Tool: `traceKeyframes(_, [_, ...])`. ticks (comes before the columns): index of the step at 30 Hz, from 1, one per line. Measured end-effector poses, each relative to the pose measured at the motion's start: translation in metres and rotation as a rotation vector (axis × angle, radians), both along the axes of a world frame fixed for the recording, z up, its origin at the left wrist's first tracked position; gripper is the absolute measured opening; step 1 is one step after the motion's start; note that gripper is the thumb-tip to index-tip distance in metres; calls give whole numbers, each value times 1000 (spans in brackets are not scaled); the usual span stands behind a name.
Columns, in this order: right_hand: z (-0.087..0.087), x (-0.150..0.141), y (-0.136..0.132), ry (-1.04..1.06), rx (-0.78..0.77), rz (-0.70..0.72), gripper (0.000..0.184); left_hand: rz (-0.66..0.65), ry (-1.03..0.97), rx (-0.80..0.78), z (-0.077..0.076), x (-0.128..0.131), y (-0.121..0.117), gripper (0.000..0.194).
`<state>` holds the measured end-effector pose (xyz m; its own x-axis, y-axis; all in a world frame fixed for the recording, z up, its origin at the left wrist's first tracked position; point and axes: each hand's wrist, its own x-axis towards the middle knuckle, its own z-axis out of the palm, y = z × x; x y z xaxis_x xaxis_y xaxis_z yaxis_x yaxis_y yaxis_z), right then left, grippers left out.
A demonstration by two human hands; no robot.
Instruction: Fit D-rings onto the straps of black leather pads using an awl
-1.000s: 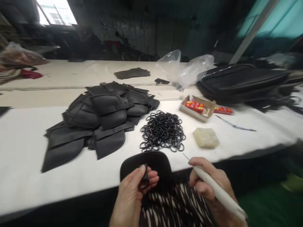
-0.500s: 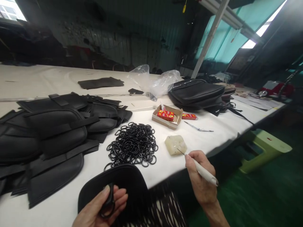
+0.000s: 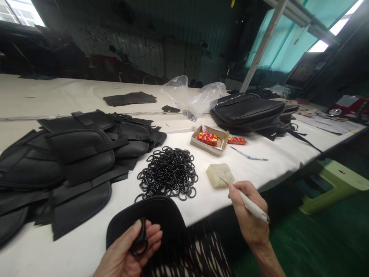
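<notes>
My left hand (image 3: 131, 246) is closed on a black strap loop (image 3: 141, 231) that has a black D-ring (image 3: 140, 252) on it. Beneath that hand, a black leather-look panel (image 3: 161, 209) with a rounded edge overhangs the table's front edge. In my right hand (image 3: 250, 215) is a white-handled awl (image 3: 252, 207), gripped like a pen. Its thin tip meets or hovers just over a pale yellowish block (image 3: 220, 174), perhaps wax; contact is hard to tell. A heap of black D-rings (image 3: 168, 173) lies between the panel and the block.
Strapped black panels (image 3: 83, 154) are piled at left. Behind the block are an open cardboard box (image 3: 209, 148) with red packets, another red packet (image 3: 238, 141) and a slim pointed tool (image 3: 249, 154). Farther back lie clear plastic (image 3: 198, 102) and black bags (image 3: 248, 111). A green stool (image 3: 337, 177) stands at right.
The head view has turned slightly left, so the scene sits farther right in the picture. Both hands keep their holds, and the awl's tip remains at the block.
</notes>
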<state>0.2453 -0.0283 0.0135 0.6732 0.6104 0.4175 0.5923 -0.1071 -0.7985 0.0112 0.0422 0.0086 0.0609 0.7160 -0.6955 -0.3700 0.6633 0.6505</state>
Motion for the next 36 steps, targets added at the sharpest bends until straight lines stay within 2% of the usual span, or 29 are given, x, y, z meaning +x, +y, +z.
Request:
traceKeyframes(3, [7,-7,-5,40,43,4,21,-27,-16,4,7,0,-3,7])
traceKeyframes(5, [10,-14,-10,155,68,38,20,-33,-63,3,10,-1,-7,9])
traceKeyframes(9, [12,-33,-16,613,132,268,16,-35,-213,3,12,-4,-12,16])
traceKeyframes(13, [8,-61,-13,812,94,502,16,-46,-307,17,11,-7,-16,17])
traceKeyframes(21, [-4,-102,3,752,-11,609,23,-117,-410,52,9,-13,-17,18])
traceKeyframes(30, [-3,-110,9,655,-27,608,21,-129,-438,75,6,-14,-18,18])
traceKeyframes(36, [-8,-118,5,558,-46,615,18,-126,-431,88,6,-12,-17,19])
